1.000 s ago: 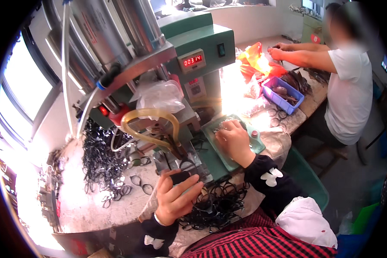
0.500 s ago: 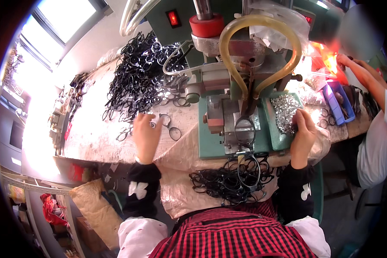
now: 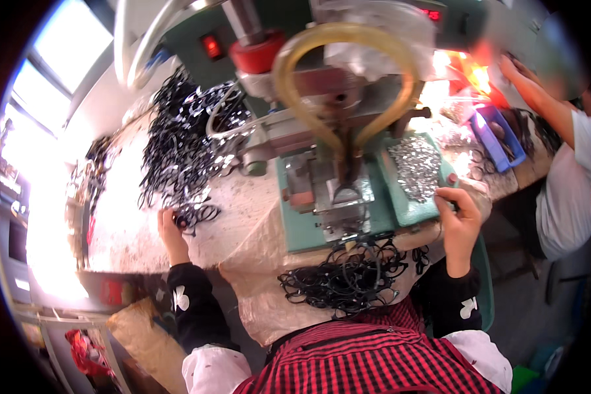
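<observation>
Black loops (image 3: 194, 211) lie in a small group left of centre in the frame, on the pale table (image 3: 125, 226), and the left hand (image 3: 172, 240) is at their near side, touching them. Its fingers are curled narrow, but from where I stand I cannot tell whether one loop is really held. Above them, toward the upper left, is a big tangled heap (image 3: 184, 138) of similar kind. Right of centre, the right hand (image 3: 463, 226) has thumb and forefinger near together, beside the lower right edge of the green tray (image 3: 417, 213) with silvery pieces (image 3: 415, 169); whether a piece is between these fingertips, I cannot see. The press (image 3: 299, 236) stands between the hands, and a lower heap (image 3: 341, 282) of loops lies below it. In my judgement, it is better to separate one loop by its edge before lifting, because neighbours may hook together. For the silvery pieces, a light pinch of only one seems wise.
</observation>
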### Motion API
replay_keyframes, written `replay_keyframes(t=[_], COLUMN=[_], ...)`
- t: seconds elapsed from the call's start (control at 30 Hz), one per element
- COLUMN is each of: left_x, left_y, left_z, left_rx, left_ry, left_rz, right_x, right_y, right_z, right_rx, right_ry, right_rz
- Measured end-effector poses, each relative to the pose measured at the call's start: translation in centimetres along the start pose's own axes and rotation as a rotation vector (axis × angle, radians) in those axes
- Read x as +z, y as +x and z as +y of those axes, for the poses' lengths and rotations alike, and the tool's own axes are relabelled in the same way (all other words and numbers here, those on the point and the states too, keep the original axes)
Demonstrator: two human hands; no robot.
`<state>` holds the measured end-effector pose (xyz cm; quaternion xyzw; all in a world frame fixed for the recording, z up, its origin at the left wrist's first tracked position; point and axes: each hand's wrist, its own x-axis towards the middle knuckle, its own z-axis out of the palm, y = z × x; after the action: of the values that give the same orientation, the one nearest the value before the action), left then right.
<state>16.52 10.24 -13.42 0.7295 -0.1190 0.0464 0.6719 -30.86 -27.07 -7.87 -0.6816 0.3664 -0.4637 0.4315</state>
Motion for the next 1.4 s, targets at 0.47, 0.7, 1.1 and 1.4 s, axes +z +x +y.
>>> replay_keyframes(t=[0.47, 0.7, 1.1, 1.4], left_x=[13.3, 18.2, 19.7, 20.1], left_y=[-12.0, -14.8, -18.3, -18.4], left_z=[13.9, 24.0, 20.4, 19.2], left_rx=[-0.037, 0.764, 1.356, 1.359], left_ry=[-0.64, -0.174, 0.077, 0.041], left_rz=[-0.371, -0.43, -0.822, -0.772], right_x=[10.8, 10.9, 3.6, 4.4], right_y=[1.1, 1.0, 4.1, 5.2], right_z=[-7.5, -10.0, 2.2, 1.1], right_rx=[-0.121, 0.135, -0.495, -0.538], right_ry=[0.37, 0.734, -0.74, -0.582], right_rz=[-0.171, -0.313, 0.069, -0.155])
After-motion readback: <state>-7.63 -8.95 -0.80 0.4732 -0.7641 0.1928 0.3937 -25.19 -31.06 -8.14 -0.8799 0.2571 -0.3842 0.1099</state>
